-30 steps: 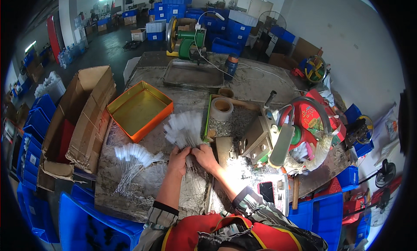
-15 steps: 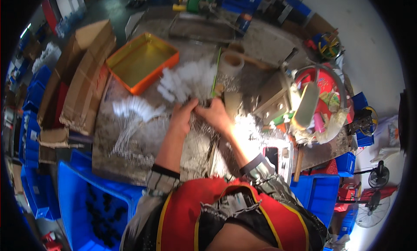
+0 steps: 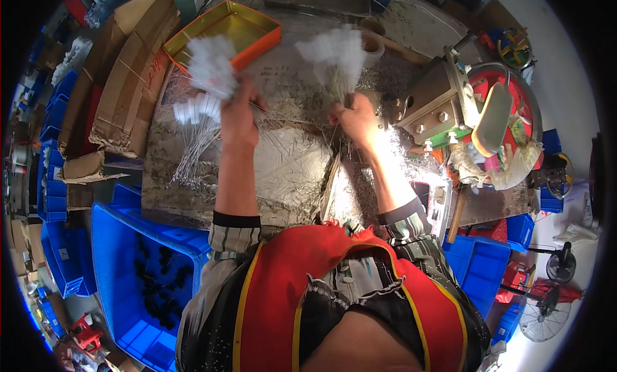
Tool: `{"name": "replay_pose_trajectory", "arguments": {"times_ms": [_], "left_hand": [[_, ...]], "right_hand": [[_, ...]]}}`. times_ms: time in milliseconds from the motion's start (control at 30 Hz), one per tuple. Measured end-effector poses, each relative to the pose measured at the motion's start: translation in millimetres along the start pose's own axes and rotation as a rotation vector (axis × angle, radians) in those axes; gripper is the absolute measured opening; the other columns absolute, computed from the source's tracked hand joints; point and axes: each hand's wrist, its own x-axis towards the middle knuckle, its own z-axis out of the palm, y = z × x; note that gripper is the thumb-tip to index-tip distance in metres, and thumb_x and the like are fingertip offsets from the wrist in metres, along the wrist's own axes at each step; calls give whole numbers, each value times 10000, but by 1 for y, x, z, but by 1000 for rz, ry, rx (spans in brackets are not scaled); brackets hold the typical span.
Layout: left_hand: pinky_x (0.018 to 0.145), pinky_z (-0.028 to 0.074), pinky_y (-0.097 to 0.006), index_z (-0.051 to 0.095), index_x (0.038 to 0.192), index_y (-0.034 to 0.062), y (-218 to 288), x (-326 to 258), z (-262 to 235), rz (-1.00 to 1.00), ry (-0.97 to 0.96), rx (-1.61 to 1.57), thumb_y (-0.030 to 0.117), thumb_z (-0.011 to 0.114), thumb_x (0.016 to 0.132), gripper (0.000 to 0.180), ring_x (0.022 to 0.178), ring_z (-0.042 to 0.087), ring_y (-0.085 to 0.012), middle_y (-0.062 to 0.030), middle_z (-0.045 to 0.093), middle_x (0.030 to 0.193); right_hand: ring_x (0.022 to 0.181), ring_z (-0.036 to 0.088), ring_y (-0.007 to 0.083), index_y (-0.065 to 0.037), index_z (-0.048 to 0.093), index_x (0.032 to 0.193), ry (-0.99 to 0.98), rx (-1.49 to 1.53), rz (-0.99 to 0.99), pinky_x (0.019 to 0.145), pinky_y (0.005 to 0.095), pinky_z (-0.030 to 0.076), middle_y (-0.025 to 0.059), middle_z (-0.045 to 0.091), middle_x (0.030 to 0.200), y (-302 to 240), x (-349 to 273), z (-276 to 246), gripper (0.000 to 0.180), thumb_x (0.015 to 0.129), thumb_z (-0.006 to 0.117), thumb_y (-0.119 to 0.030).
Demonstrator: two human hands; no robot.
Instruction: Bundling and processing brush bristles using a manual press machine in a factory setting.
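Observation:
My left hand (image 3: 240,115) is closed around the thin wire stems of a bunch of white-headed wire brushes (image 3: 212,66). Its white heads are blurred and stand in front of the orange tray's near edge. Apart from it, my right hand (image 3: 357,120) grips a second bunch of white-headed wire brushes (image 3: 334,54), heads pointing away from me. Beside my left wrist, a third bunch of wire brushes (image 3: 198,111) lies on the worktable (image 3: 292,172), its stems fanned towards me. Loose thin wires are strewn over the table between my arms.
An orange tray (image 3: 260,50) with a yellow inside stands at the back, beside a long cardboard box (image 3: 128,105). To the right are a metal bench machine (image 3: 434,99) and a red basin (image 3: 524,102). A blue bin (image 3: 116,263) holding black pieces stands below the table's left front.
My hands were together over one broad spread of brushes. They have moved apart, each carrying a bunch, the left towards the tray and the right towards the machine. The view has shifted too.

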Motion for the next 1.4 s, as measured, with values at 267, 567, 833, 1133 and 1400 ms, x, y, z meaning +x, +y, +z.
{"name": "replay_pose_trajectory", "arguments": {"times_ms": [267, 567, 833, 1133, 1400], "left_hand": [[472, 294, -258, 484, 892, 66, 33, 0, 8, 16, 0, -295, 185, 486, 876, 119, 526, 303, -94, 30, 312, 603], [519, 329, -270, 485, 910, 54, 25, 11, 10, 28, -27, -353, 205, 481, 880, 154, 545, 337, -112, 21, 353, 617], [586, 420, -310, 494, 909, 60, 84, 28, -24, 218, 10, -392, 249, 451, 891, 195, 588, 437, -142, -4, 398, 609], [453, 333, -226, 504, 880, 67, 21, -33, 2, -133, -13, 151, 291, 543, 845, 230, 521, 418, -93, 5, 449, 665], [884, 415, -337, 443, 1113, -12, -20, -63, 2, -325, -241, -175, 240, 678, 736, 510, 969, 514, -193, -121, 542, 1055]], "right_hand": [[322, 387, 90, -17, 514, 641, -86, 404, 209, 314, 234, 295, 15, 448, 435, -36, -28, 14, 265, 780, 633, -208], [335, 394, 53, 75, 565, 762, -545, 751, 319, 308, 182, 308, 21, 463, 458, -38, -48, 21, 243, 738, 677, -139], [408, 450, 74, 75, 575, 784, -439, 624, 257, 381, 195, 365, 73, 566, 600, -35, -62, -12, 213, 741, 649, -120], [573, 568, 189, 49, 543, 852, -199, 194, 187, 537, 291, 471, 143, 584, 793, -60, -44, 5, 204, 791, 569, -145], [974, 488, 364, 131, 501, 878, -53, -871, -878, 725, 402, 470, 273, 445, 1044, -48, -79, 46, 215, 757, 432, -34]]}}
